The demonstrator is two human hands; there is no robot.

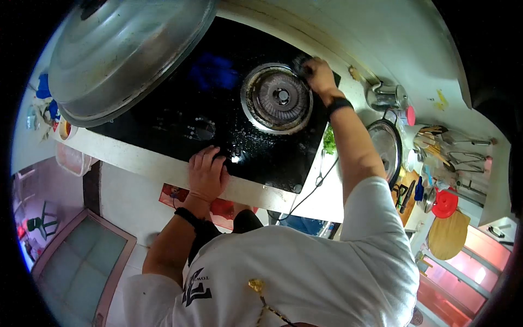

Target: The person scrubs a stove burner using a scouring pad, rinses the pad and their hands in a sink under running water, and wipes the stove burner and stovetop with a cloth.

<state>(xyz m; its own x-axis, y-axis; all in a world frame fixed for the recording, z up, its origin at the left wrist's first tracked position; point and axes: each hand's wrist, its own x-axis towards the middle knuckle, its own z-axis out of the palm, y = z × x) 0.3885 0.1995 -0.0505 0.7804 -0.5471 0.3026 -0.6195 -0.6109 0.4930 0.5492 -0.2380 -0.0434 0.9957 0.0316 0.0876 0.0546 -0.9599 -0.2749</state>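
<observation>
The stove [267, 158], a black glass top with one burner [283, 97] in plain view, is set into the pale surface [256, 191] in front of the person. The right hand [318, 76] is closed around a dark pad [298, 66], pressed to the glass at the burner's far right edge; its material is too small to tell. The left hand [208, 170] lies palm down on the stove's front edge, fingers loosely spread, with nothing visible in its grasp.

The scrubbing looks partway along. Stretches of glass left of the burner look dark and fairly even, though glare makes it hard to judge how clean they are. Wet specks or residue remain in front of the burner, and brownish grime marks its metal ring [248, 111], so those parts appear unfinished. A big domed lid [125, 60] covers the stove's left end, hiding whatever state the glass beneath is in.
</observation>
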